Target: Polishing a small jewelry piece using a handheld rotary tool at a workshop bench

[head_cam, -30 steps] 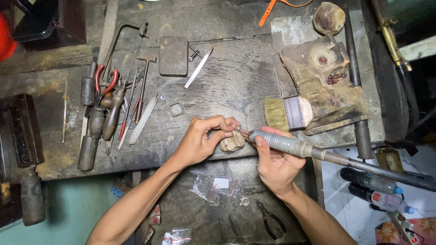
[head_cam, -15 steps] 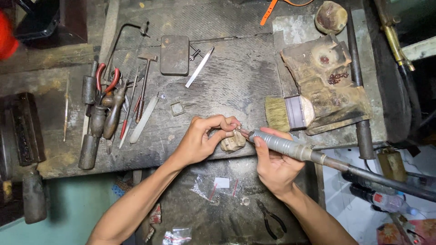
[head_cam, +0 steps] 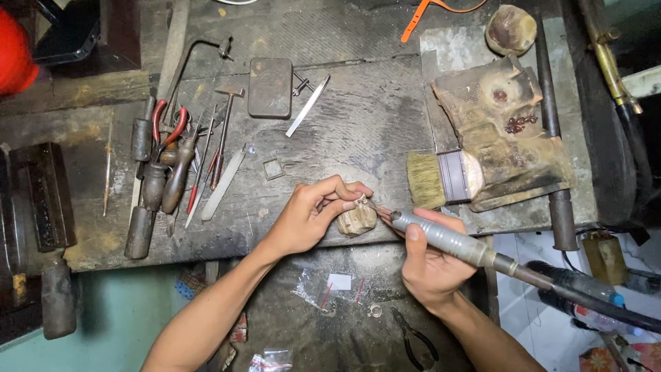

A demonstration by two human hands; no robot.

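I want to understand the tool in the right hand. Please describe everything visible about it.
The rotary handpiece is a slim grey metal cylinder with a fine, thin tip at its left end. At its right end a dark flexible shaft runs off toward the lower right. It lies nearly level, tilted slightly up to the left. The right hand grips its barrel, thumb on top. Its tip meets the small piece pinched by the left hand on a tan wooden peg.
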